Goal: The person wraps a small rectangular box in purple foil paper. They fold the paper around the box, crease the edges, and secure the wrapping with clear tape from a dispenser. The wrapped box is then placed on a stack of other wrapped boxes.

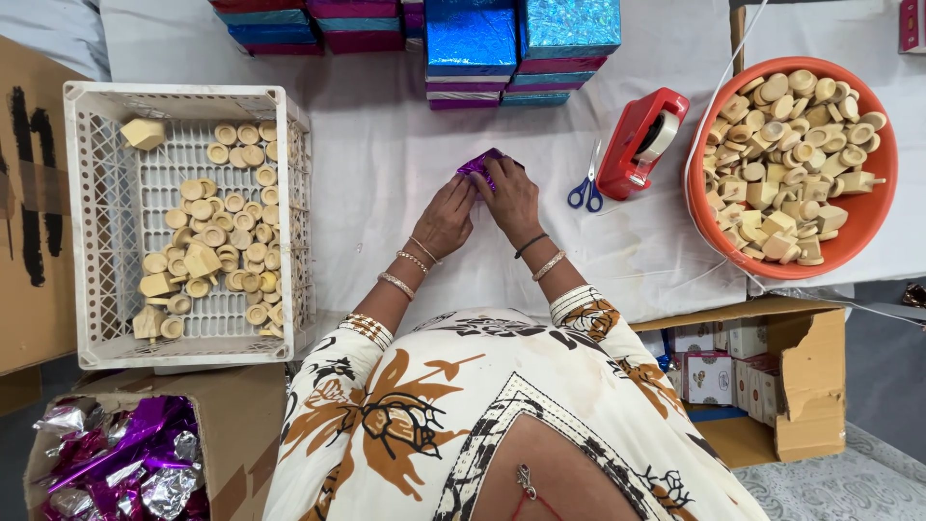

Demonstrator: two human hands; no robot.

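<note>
One scissors (585, 189), one tape dispenser (641, 142), one crate (96, 222), one tub (868, 217). Both hands, left (446, 218) and right (511, 198), pinch one purple foil (479, 164) at their fingertips.

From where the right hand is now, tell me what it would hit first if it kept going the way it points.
The right hand points up the table, so past the purple foil piece it holds, it would probably first meet the stack of shiny blue boxes.

A packing workshop: wooden pieces in a crate (96, 289), stacked gift boxes (473, 48).
</note>
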